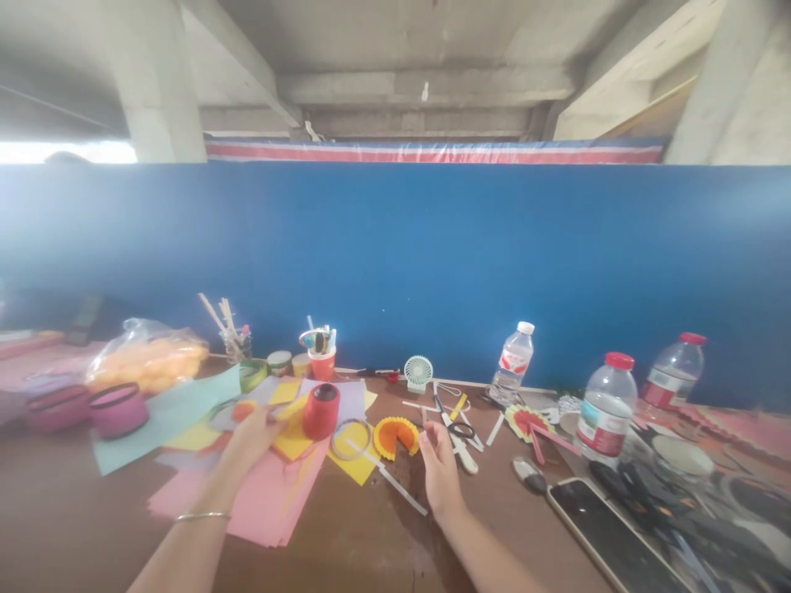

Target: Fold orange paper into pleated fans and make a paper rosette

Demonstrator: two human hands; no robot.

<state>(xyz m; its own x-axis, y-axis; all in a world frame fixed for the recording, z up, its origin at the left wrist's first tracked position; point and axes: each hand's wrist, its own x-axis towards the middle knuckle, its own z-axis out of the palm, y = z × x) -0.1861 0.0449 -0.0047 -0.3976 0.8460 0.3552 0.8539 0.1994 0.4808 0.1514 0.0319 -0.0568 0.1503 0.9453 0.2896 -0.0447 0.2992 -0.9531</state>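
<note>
My left hand (pixel 253 435), with a bracelet at the wrist, is over the coloured paper. Its slightly blurred fingers stretch to the edge of a yellow sheet (pixel 290 441), left of a red spool (pixel 321 412). Loosely bent, my right hand (pixel 441 469) has thumb and fingers apart, and no held object can be made out. Just left of its thumb lies an orange and yellow pleated paper rosette (pixel 395 437) with a gap at its lower edge. A tape roll (pixel 352 440) rests on another yellow sheet (pixel 358 468). Beside it runs a white strip (pixel 403 492).
Scissors (pixel 462 430) and a white-handled tool (pixel 465 455) lie right of my right hand. Farther right are a phone (pixel 611 535), water bottles (pixel 606 412) and a pleated fan (pixel 525 422). A small fan (pixel 418 373) stands before the blue partition (pixel 395 263). Pink sheets (pixel 265 511) lie left.
</note>
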